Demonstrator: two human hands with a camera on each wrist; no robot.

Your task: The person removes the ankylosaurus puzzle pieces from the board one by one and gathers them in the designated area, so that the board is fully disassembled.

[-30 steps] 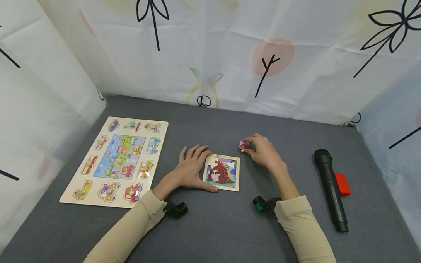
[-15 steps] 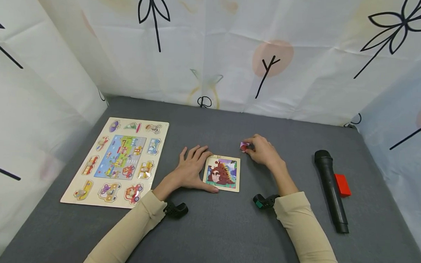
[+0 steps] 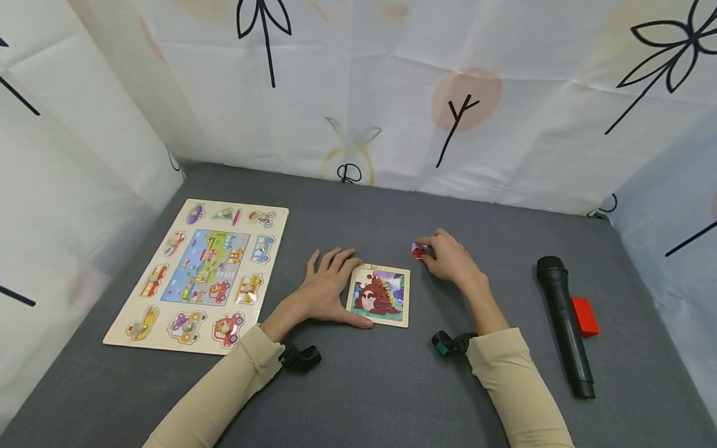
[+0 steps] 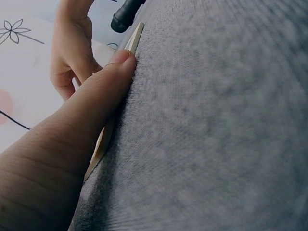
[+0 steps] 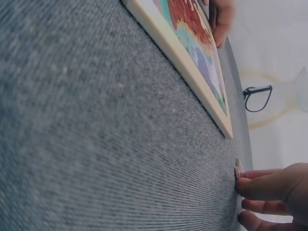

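Note:
A small square jigsaw puzzle (image 3: 380, 296) in a pale wooden frame lies flat at the table's middle, with a gap in the picture's upper left. My left hand (image 3: 326, 291) rests against its left side, fingers spread, index finger at the upper left corner and thumb along the front edge. Beyond the puzzle to the right, my right hand (image 3: 449, 257) pinches a small pink and red puzzle piece (image 3: 418, 251) between thumb and fingertips. In the right wrist view that piece (image 5: 238, 169) is close to the cloth, seen edge-on; its picture is hidden there.
Left of the hands lies a large wooden peg board (image 3: 203, 271) with vehicle shapes. A black microphone (image 3: 564, 327) and a red block (image 3: 584, 316) lie on the right. A patterned white curtain (image 3: 387, 86) hangs behind the grey table (image 3: 388, 396).
The pinched puzzle piece has turned slightly between the right fingers, so more of its red shows. My left hand and the framed puzzle hold their place.

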